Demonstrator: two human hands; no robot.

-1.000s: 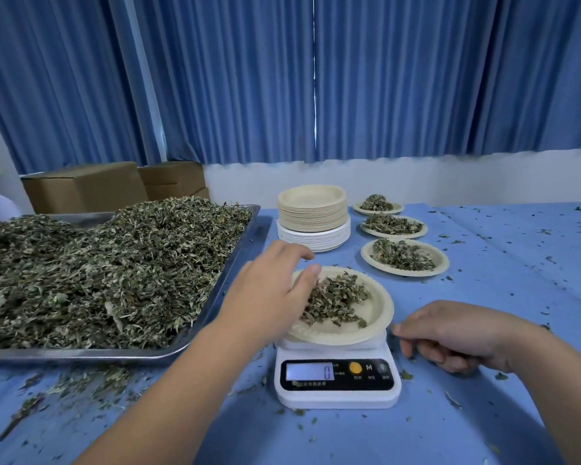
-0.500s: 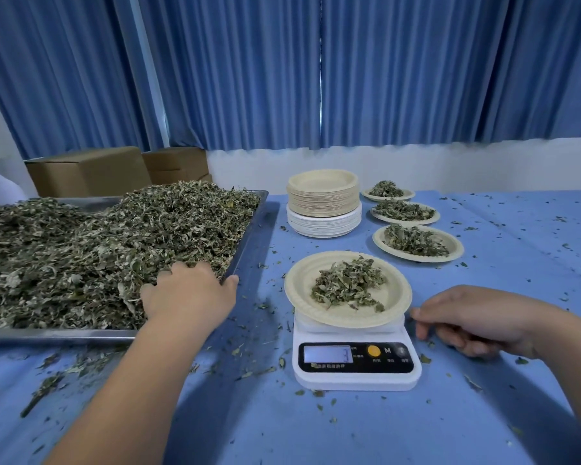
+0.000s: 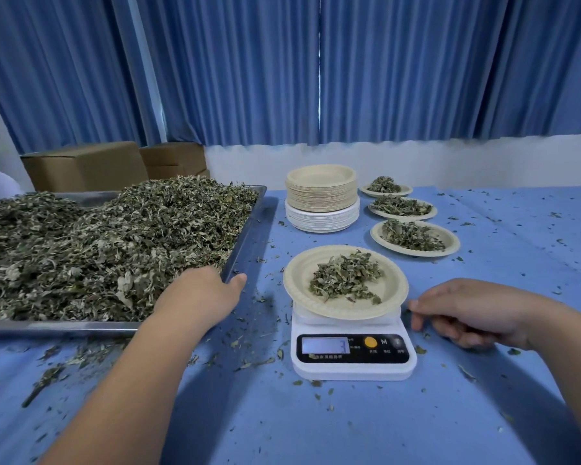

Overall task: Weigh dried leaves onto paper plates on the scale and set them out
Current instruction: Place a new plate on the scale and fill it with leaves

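Currently the left hand lies palm-down at the near right corner of the tray, thumb out over the rim. Its fingers are buried in the dried leaves, so whether it is grasping any cannot be told. The right hand rests loosely curled, holding nothing, just beside the scale. The paper plate on the scale holds a small leaf pile; the display shows 3.

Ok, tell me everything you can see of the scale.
The scale is a white, plastic-looking digital unit on the blue table cover, front toward the camera. Its black front panel has a lit display showing 3, a round orange button and an M mark. A tan paper plate holding a heap of dried leaves sits on its platform, overhanging it. The right hand rests beside it; contact is unclear.
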